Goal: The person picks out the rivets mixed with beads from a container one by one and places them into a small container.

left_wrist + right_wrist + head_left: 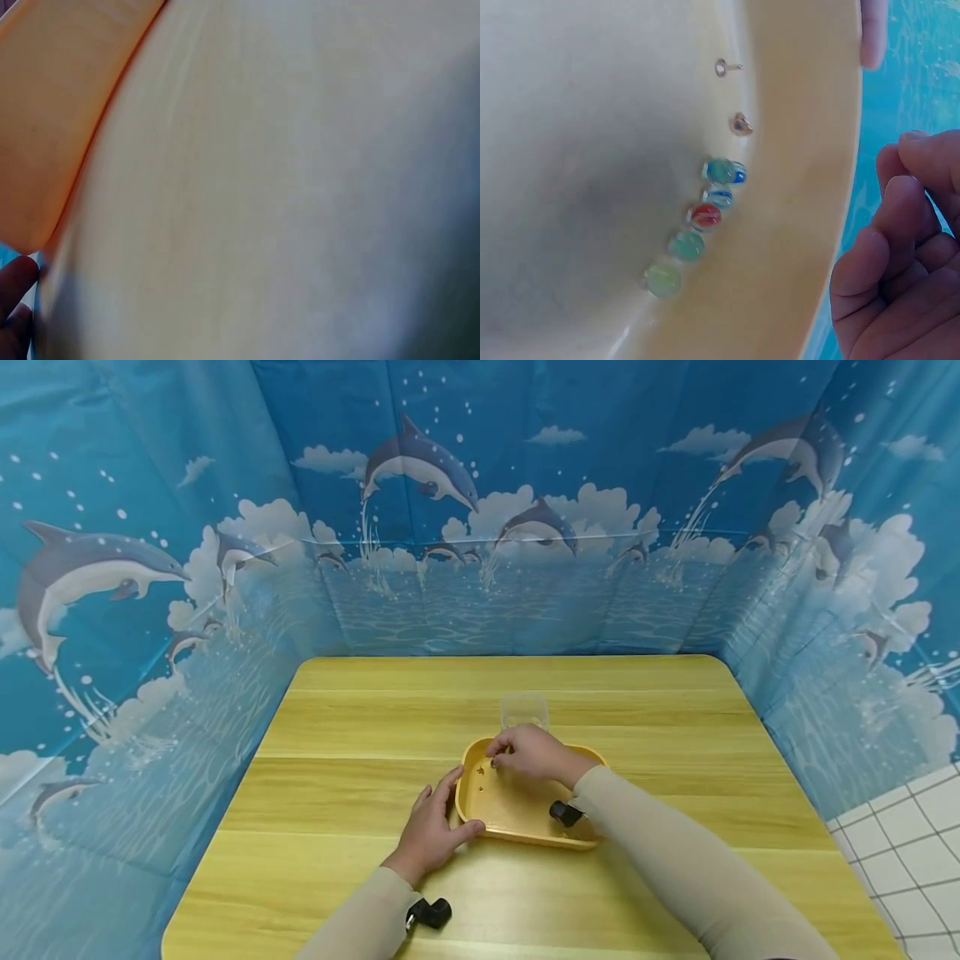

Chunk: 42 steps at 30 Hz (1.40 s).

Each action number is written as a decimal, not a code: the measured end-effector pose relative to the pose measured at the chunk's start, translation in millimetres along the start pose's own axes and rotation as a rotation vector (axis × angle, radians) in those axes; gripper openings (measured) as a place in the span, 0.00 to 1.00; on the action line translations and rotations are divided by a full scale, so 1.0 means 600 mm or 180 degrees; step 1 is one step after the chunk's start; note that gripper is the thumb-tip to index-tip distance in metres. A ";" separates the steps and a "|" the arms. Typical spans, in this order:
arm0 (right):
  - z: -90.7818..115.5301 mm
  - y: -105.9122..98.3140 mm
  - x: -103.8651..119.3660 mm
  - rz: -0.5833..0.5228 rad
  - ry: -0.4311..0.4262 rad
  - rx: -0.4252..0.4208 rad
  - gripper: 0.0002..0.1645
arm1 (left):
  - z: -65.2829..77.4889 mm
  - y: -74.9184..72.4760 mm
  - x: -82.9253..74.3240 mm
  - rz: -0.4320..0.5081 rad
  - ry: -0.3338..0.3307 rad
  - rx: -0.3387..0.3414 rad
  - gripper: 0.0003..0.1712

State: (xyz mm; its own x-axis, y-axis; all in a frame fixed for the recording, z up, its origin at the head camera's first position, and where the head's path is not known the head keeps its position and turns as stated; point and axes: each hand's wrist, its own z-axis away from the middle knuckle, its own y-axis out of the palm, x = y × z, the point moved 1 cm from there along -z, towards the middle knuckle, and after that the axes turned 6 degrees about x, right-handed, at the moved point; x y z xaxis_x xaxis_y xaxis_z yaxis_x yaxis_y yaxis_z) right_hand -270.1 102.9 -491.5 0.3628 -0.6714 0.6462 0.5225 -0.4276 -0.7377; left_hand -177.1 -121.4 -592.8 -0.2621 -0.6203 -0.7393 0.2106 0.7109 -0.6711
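The yellow tray sits at the lower centre of the head view, on the wood-grain worktop. At its left end the left hand is spread and relaxed, fingertips touching the left wall and thumb on the near corner. The right hand hangs over the tray's far side, fingers bent inward; whether they pinch anything I cannot tell.

In the right wrist view, glass marbles line the foot of the tray's curved wall, from centre to lower middle: a blue-green marble, a red marble, a green marble and, lowest, a pale green marble. Above them lie a brownish piece and a small pin-like piece.

A clear container stands just beyond the tray, near the centre of the head view. A blue dolphin-print curtain fills the upper part, with white tiles at lower right
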 end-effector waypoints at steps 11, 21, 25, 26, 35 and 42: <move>0.010 -0.048 -0.014 -0.0273 0.0084 -0.0159 0.14 | -0.003 -0.005 -0.008 -0.0008 -0.0055 -0.0029 0.56; 0.009 -0.084 -0.034 -0.0468 0.0308 -0.0406 0.16 | -0.005 -0.005 -0.006 0.0003 -0.0074 -0.0033 0.57; 0.009 -0.091 -0.041 -0.0435 0.0379 -0.0493 0.17 | -0.004 -0.005 -0.007 0.0007 -0.0082 -0.0039 0.57; 0.009 -0.093 -0.043 -0.0428 0.0386 -0.0513 0.17 | -0.004 -0.005 -0.007 0.0013 -0.0085 -0.0037 0.57; 0.005 -0.108 -0.059 -0.0310 0.0494 -0.0627 0.17 | -0.003 -0.002 -0.005 -0.0002 -0.0104 -0.0034 0.57; -0.005 -0.118 -0.064 -0.0275 0.0578 -0.0657 0.18 | -0.002 0.000 -0.004 -0.0016 -0.0101 -0.0043 0.57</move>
State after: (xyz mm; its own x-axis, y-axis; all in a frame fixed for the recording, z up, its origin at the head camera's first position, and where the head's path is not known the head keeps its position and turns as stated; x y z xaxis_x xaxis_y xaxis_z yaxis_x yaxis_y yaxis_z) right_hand -323.4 157.1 -464.8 0.1699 -0.7165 0.6765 0.3707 -0.5896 -0.7176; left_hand -177.8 -119.5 -590.8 -0.2329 -0.6339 -0.7375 0.1965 0.7120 -0.6741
